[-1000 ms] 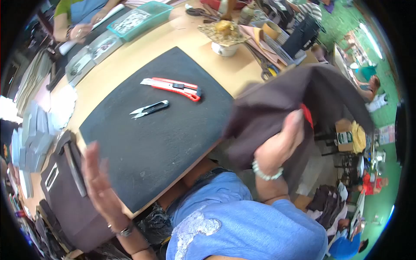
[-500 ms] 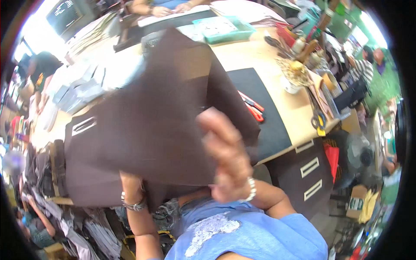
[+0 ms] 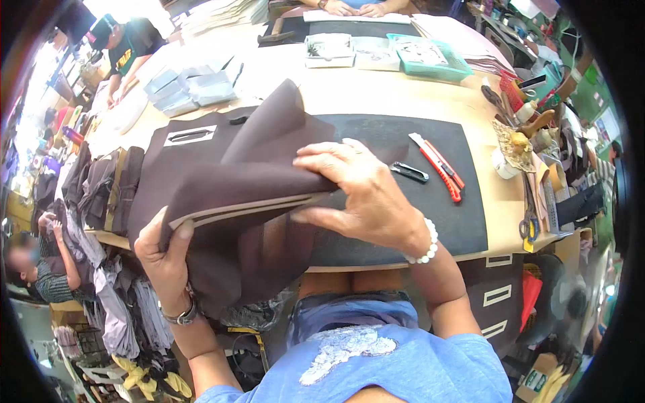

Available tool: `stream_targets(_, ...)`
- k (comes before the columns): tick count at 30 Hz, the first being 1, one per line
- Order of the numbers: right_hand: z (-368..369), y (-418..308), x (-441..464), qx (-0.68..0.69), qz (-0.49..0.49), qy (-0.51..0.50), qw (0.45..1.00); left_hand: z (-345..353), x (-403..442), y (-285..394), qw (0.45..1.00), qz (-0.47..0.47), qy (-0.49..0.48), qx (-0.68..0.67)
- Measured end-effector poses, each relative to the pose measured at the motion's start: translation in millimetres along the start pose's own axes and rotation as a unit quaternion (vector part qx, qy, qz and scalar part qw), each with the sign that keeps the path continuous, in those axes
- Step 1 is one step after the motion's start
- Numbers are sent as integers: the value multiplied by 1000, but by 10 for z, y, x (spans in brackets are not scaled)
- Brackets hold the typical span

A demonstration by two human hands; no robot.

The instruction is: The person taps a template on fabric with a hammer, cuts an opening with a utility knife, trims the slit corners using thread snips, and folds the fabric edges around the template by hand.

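Dark brown fabric (image 3: pixel 269 144) is bunched and folded above the table's front left. My left hand (image 3: pixel 164 252) pinches its left end, beside a pale strip (image 3: pixel 248 209) along the fold. My right hand (image 3: pixel 356 191) grips the right end between thumb and fingers. Under it lies another brown piece with a pale-framed slot (image 3: pixel 191 136). On the black mat (image 3: pixel 403 232), right of the fabric, rest small black snips (image 3: pixel 410 172) and a red utility knife (image 3: pixel 439 168).
Pale grey stacked pieces (image 3: pixel 191 86) and a teal tray (image 3: pixel 437 57) lie toward the back. Scissors (image 3: pixel 529 218) sit at the right edge. Brown panels (image 3: pixel 497 295) hang below it. Across the table are a co-worker's hands (image 3: pixel 356 9); another person (image 3: pixel 127 50) stands back left.
The brown fabric has come down and folded, uncovering the mat, snips and knife. My right hand has closed on it; my left hand, raised and empty at first, now holds its left end.
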State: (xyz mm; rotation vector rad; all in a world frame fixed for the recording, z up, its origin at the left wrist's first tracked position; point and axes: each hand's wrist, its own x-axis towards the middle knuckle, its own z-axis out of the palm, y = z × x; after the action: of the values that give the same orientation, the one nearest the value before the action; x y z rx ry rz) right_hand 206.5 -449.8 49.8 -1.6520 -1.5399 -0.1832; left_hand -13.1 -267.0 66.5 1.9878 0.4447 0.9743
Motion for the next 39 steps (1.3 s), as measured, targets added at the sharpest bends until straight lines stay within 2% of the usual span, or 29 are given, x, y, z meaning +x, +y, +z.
stream_targets(3, 238, -49, 25, 29, 28, 31, 999, -298, -266, -230, 997, 21, 70, 30)
stream_targets(4, 284, -80, 15, 61, 38, 22, 997, -466, -382, -309, 995, -29, 78, 50)
stream_targets(7, 458, -224, -77, 143, 43, 19, 989, -693, -740, -394, 970, -69, 226, -59)
stream_targets(9, 651, -379, -164, 150, 25, 13, 988, -875, -1000, -353, 962, -74, 254, 70)
stream_targets(11, 985, -561, -270, 201, -30, 41, 978, -1206, -1309, -246, 931, -111, 233, 259)
stream_targets(13, 1237, -746, -413, 241, -66, -63, 966, -1313, -1425, 27, 889, -142, 248, 357)
stream_targets(15, 1362, -977, -364, 255, -160, 0, 954, -1525, -1466, 185, 825, -124, 257, 488)
stream_targets(16, 1337, -1080, -309, 224, -194, 45, 954, -1647, -1418, 232, 772, -28, 213, 598)
stream_targets(17, 1261, -1135, -247, 195, -220, 49, 955, -1596, -1268, 362, 677, 52, 200, 706)
stream_targets(19, 1135, -1213, -135, 216, -199, 82, 953, -1541, -939, 518, 615, 102, 244, 743)
stream_targets(21, 921, -1129, -120, 245, -125, 53, 960, -1582, -549, 493, 608, 205, 257, 723)
stream_targets(22, 828, -1046, -128, 259, -88, 39, 961, -1384, -280, 482, 616, 264, 252, 698)
stream_targets(23, 776, -947, -127, 313, -38, 69, 946, -1105, 10, 466, 623, 322, 246, 669)
stream_targets(25, 692, -714, -238, 229, 51, 112, 966, -610, 465, 242, 752, 297, 230, 541)
stream_targets(27, 502, -397, -425, 209, 156, 117, 958, 60, 734, -7, 745, 321, 174, 558)
stream_targets(28, 423, -228, -553, 179, 196, 120, 957, 414, 810, -226, 776, 307, 176, 522)
stream_targets(31, 169, 153, -934, 67, 338, 120, 931, 1211, 969, -841, 834, 305, 104, 447)
stream_targets(35, -130, 399, -1295, -96, 358, 125, 920, 1957, 931, -1175, 873, 284, 49, 393)
stream_targets(38, -208, 476, -1412, -170, 351, 110, 914, 2182, 848, -1243, 866, 272, -50, 417)
stream_targets(39, -208, 498, -1446, -180, 347, 109, 914, 2203, 784, -1176, 887, 247, -84, 380)
